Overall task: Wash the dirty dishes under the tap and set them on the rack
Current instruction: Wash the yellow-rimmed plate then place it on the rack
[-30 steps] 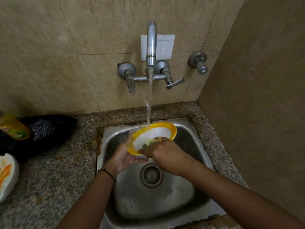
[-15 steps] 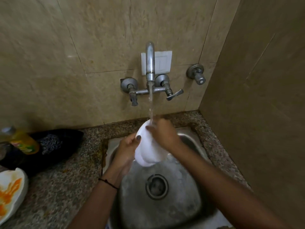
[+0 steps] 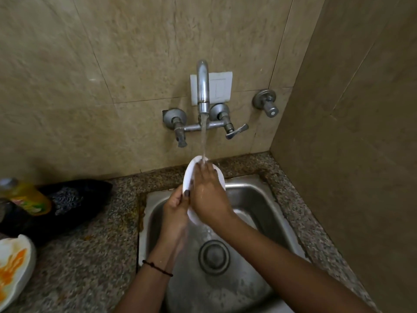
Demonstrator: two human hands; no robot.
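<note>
A small bowl (image 3: 189,175) with its white underside facing me is held tilted above the steel sink (image 3: 255,199), under the running tap (image 3: 202,86). My left hand (image 3: 174,206) grips the bowl's lower left rim, thumb on the white surface. My right hand (image 3: 207,190) lies flat on the bowl's underside with fingers straight, and the water stream lands on its fingertips. The bowl's yellow inside is hidden.
A dirty white plate (image 3: 13,263) with orange smears lies on the granite counter (image 3: 85,256) at the far left. Behind it are a yellow soap bottle (image 3: 29,197) and a black cloth (image 3: 72,197). A wall closes in on the right. No rack is in view.
The bowl was turned over from yellow inside up to white underside toward me and lifted closer to the tap. My right hand moved from inside the bowl onto its underside.
</note>
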